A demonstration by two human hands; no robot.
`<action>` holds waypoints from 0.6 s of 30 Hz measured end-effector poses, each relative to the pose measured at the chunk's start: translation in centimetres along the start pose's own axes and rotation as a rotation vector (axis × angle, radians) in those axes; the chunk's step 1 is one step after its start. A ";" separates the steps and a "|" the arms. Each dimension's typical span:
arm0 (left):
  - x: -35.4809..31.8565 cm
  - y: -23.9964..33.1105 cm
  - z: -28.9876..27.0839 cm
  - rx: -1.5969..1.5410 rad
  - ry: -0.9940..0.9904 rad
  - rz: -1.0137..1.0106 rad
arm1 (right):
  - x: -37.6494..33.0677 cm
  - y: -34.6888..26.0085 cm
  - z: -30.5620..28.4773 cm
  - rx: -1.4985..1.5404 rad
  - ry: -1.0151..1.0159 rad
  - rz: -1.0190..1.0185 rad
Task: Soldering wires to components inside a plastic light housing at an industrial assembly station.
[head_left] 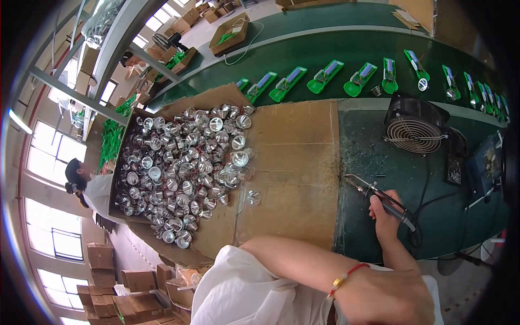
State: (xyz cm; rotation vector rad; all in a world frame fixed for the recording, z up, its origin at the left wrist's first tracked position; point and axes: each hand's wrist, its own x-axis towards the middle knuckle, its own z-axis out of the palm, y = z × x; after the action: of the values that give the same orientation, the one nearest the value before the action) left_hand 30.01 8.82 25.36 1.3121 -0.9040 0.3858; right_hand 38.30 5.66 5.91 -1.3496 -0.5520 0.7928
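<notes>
My right hand is closed around the dark handle of a soldering iron, over the green bench top. The iron's thin bent tip points up and left, near the right edge of a cardboard sheet. My left forearm crosses low in front of my body, a red bracelet at its wrist. My left hand hangs near the lower edge, its fingers hidden and blurred. One silver reflector cup sits on the cardboard, apart from both hands. Left of it, a cardboard box holds many more such cups.
A black fan with a round grille stands at the back right, beside a dark blue device. Behind the bench, green housings line a green belt. Cables lie at right. A co-worker is at far left.
</notes>
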 end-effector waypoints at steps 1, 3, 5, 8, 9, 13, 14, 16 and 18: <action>-0.1 0.0 0.5 0.060 0.035 0.022 | -0.1 -0.3 0.1 -0.005 -0.015 0.008; -0.8 0.5 0.3 0.099 -0.014 -0.019 | -0.2 -0.7 0.4 -0.021 -0.021 0.047; -1.3 0.9 0.1 0.131 -0.078 -0.103 | -0.2 -0.6 0.3 0.010 -0.030 0.050; -3.6 0.9 0.5 0.129 -0.271 -0.257 | -0.3 -0.4 0.2 0.027 -0.028 0.054; -4.3 0.9 -0.4 0.125 -0.284 -0.250 | -0.2 -0.2 0.4 0.030 -0.030 0.048; -7.1 0.7 -6.8 0.537 -0.088 -0.414 | -0.2 0.1 0.1 -0.013 -0.018 0.062; -7.5 1.0 -10.2 0.711 0.012 -0.563 | 0.0 0.1 0.1 0.002 -0.022 0.068; -9.9 -0.4 -17.1 0.762 0.651 -1.052 | 0.3 -0.3 0.3 0.031 -0.001 0.129; -12.5 -1.0 -24.9 1.226 0.606 -1.063 | 0.3 -0.7 0.5 0.043 -0.002 0.142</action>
State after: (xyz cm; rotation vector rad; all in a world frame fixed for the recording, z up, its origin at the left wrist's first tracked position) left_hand 31.69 34.82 15.50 2.3442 0.7564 0.4365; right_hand 38.18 6.19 6.65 -1.3597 -0.4414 0.9168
